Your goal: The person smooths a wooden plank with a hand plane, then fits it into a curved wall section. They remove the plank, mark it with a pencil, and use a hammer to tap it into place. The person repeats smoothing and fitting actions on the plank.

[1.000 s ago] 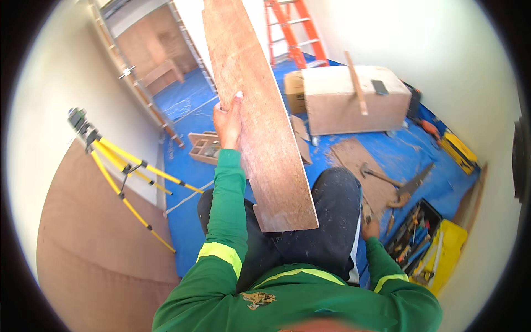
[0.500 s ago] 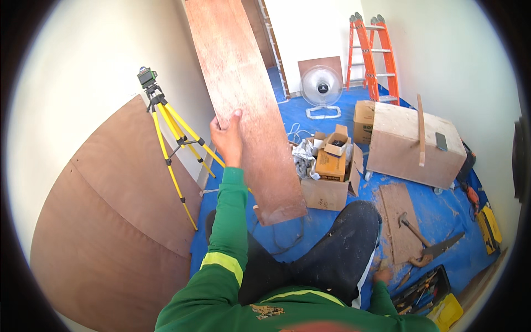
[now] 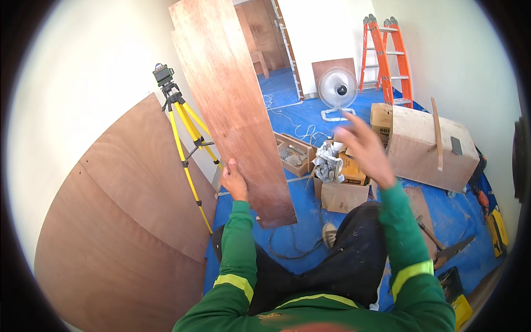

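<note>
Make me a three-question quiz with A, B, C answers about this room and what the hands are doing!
1. Where does the yellow tripod stand?
A. left of the plank
B. on the wooden box
C. under the ladder

2. What colour is the ladder?
A. green
B. orange
C. white

3. How is the right hand?
A. gripping a hammer
B. flat on the floor
C. open in the air, holding nothing

Answers:
1 A, the tripod is by the left wall, beside the plank.
2 B, its rails are orange.
3 C, its fingers are spread and empty, while the left hand holds the plank's edge.
</note>
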### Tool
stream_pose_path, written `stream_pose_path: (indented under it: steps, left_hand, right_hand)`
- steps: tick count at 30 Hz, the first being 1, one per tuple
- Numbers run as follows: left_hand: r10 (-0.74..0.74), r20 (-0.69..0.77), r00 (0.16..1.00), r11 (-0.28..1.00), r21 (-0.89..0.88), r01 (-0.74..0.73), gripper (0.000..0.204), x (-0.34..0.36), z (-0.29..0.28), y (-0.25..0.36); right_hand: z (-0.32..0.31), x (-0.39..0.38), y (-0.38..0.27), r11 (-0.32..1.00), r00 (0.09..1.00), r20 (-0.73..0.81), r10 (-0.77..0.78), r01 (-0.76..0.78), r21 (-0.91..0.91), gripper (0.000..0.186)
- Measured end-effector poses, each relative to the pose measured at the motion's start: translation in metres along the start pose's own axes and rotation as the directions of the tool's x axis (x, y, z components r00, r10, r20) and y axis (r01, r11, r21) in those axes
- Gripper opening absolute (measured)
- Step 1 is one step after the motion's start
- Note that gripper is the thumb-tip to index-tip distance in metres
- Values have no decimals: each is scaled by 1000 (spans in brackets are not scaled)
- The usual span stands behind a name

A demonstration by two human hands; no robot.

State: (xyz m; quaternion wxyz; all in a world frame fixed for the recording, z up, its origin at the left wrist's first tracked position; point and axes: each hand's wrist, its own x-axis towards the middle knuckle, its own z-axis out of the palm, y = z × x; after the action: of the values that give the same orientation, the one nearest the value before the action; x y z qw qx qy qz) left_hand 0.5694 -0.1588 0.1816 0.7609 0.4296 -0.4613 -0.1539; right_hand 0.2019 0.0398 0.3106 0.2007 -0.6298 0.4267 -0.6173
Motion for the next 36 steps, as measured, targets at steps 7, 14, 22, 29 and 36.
stream_pose_path:
  steps: [7, 14, 22, 29, 36]
  left_hand:
    - [-75, 31, 997, 992, 109, 72, 72, -18, -23, -34]
    - [-30, 45, 999, 998, 62, 27, 66, 6, -35, -30]
    - [282, 31, 959, 947, 149, -283, 62, 107, -44, 123]
    - [325, -62, 944, 933, 184, -309, 86, 108, -98, 275]
    - [433, -193, 881, 866, 361, -346, 90, 51, -165, 297]
  right_hand:
    - [190, 132, -33, 922, 957, -80, -281, 292, 254, 66]
    - [250, 88, 7, 893, 992, -71, -103, 124, 433, 34]
    - [308, 65, 21, 865, 985, 102, -139, 71, 497, 36]
    - [340, 63, 16, 801, 959, 220, -178, 11, 599, 53]
    - [358, 30, -11, 784, 905, 314, -286, 32, 620, 55]
